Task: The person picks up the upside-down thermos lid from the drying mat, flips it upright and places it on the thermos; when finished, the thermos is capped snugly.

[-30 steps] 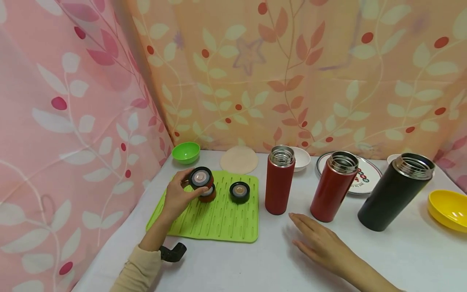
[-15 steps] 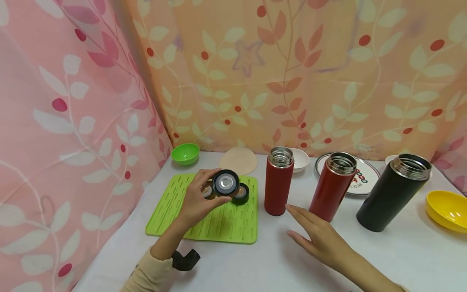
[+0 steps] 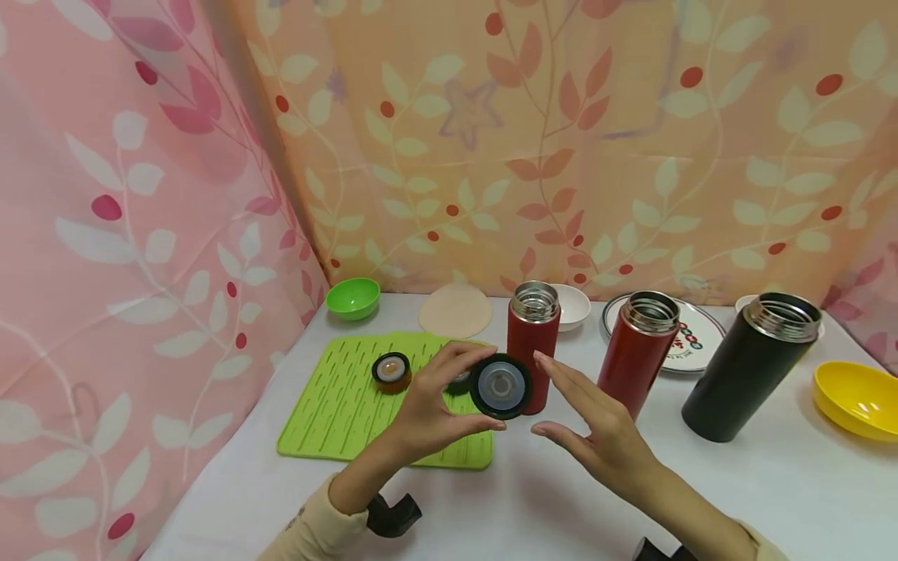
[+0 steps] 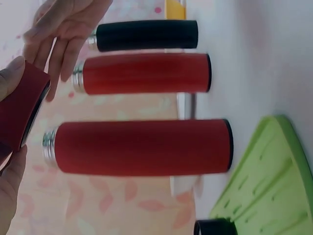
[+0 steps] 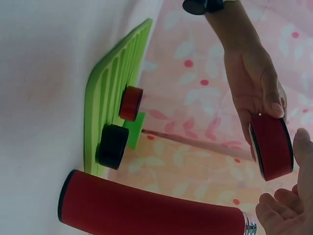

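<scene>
Left hand (image 3: pixel 421 417): gripping a red flask lid (image 3: pixel 500 386) by its rim between thumb and fingertips, holding it in the air above the near right corner of the green drying mat (image 3: pixel 337 405), with the lid's black underside facing the head camera. The lid is hanging just in front of the nearest red flask (image 3: pixel 533 343), apart from it.

Right hand (image 3: pixel 596 428): hovering just beside the lid, fingers straight and spread, holding nothing; fingertips are pointing toward the lid without touching it.

On the mat: a second red lid (image 3: pixel 391 371) is lying underside up; a black lid (image 3: pixel 459 382) is sitting partly hidden behind the left hand.

On the white table (image 3: pixel 701 491): three uncapped flasks are standing in a row, namely the nearest red flask, a second red flask (image 3: pixel 638 354) and a black flask (image 3: pixel 747 378), the latter two appearing tilted in the head view.

Behind them: a green bowl (image 3: pixel 352 297), a round beige mat (image 3: pixel 456 310), a white bowl (image 3: pixel 571 304) and a patterned plate (image 3: pixel 694 339). A yellow bowl (image 3: pixel 856 399) is sitting at the right edge. Leaf-print curtains (image 3: pixel 140 195) are enclosing the table.
</scene>
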Demonstrator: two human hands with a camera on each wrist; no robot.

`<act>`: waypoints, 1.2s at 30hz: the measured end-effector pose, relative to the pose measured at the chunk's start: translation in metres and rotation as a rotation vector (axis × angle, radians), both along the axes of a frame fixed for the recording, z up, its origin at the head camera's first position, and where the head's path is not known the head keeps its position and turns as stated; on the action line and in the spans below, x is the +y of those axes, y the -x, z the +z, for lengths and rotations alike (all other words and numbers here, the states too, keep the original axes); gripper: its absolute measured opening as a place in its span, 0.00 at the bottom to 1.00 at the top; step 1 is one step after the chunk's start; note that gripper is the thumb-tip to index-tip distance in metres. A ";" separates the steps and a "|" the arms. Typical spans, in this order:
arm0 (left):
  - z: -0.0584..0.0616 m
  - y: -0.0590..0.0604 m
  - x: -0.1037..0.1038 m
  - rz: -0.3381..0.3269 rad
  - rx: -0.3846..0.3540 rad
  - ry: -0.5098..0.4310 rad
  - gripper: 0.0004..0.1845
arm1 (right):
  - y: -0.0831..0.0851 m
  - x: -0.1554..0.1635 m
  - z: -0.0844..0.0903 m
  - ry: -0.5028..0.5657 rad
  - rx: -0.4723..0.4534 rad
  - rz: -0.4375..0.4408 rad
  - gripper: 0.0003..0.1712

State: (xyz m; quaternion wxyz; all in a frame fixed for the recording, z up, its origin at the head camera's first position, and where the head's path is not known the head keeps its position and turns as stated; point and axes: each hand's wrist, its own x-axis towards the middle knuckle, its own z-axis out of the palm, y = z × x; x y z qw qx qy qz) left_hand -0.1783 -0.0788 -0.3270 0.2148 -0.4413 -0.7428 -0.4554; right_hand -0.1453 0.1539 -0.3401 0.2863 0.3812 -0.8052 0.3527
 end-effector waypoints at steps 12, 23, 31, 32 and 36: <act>-0.001 0.000 0.013 -0.119 0.060 0.022 0.42 | 0.000 -0.003 -0.003 0.104 -0.089 0.137 0.47; 0.000 0.002 0.010 -0.225 -0.181 -0.043 0.36 | 0.004 -0.002 -0.005 0.252 -0.079 0.262 0.46; -0.001 0.004 0.010 -0.264 -0.231 -0.079 0.26 | 0.006 -0.002 -0.004 0.280 -0.042 0.280 0.38; -0.001 0.004 0.010 -0.259 -0.215 -0.087 0.25 | 0.007 -0.002 -0.005 0.278 -0.036 0.281 0.38; 0.001 0.002 0.011 -0.230 -0.112 -0.114 0.24 | 0.010 0.000 -0.009 0.271 -0.086 0.281 0.40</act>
